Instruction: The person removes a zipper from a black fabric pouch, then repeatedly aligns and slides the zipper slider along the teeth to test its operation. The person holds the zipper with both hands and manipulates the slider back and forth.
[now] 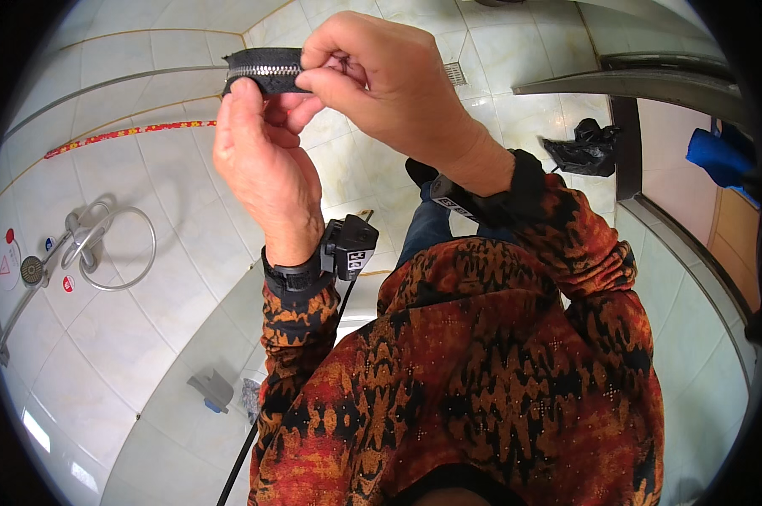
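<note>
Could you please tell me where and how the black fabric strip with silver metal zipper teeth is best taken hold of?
Probably pinch the black fabric strip by its upper border near the left end, coming from the picture's upper left. That edge looks free, whereas the left grip covers part of the lower edge and the right grip pinches the right side; the teeth run lengthwise between.

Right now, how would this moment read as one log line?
left grip: on black zipper, lower left | right grip: pinching its right end | silver teeth: showing | black bag: picture right
</note>
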### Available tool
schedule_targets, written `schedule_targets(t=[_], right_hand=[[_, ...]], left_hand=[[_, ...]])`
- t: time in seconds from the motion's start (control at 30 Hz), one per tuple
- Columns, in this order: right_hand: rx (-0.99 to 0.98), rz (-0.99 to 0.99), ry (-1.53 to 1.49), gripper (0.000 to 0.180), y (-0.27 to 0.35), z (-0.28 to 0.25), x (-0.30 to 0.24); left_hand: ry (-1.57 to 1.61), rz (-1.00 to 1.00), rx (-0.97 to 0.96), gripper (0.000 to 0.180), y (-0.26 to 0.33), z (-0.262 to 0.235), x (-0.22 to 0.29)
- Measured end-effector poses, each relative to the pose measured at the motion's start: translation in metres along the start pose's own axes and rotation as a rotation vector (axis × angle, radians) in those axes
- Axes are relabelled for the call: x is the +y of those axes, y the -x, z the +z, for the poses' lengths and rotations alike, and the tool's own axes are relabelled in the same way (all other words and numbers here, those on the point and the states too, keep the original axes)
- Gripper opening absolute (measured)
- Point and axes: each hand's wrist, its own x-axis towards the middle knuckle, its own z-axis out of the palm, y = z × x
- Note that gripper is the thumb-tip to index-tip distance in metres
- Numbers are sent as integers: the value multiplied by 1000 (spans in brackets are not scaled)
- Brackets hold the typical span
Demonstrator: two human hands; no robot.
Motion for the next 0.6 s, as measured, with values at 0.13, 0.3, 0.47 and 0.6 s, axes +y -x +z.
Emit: schedule_targets(t=[0.13,0.3,0.47,0.6], right_hand=[[79,-159,117,11,-1,7,2],[64,-304,290,17,0,9,9],[116,-352,309,14,4,13,14],[144,-171,42,10,8,2,12]], left_hand=[[-26,16,34,25,5,0,-1],[-62,33,43,25,12,3,-4],[7,-1,44,26,13,3,-7],[52,-38,25,26,10,-3,-7]])
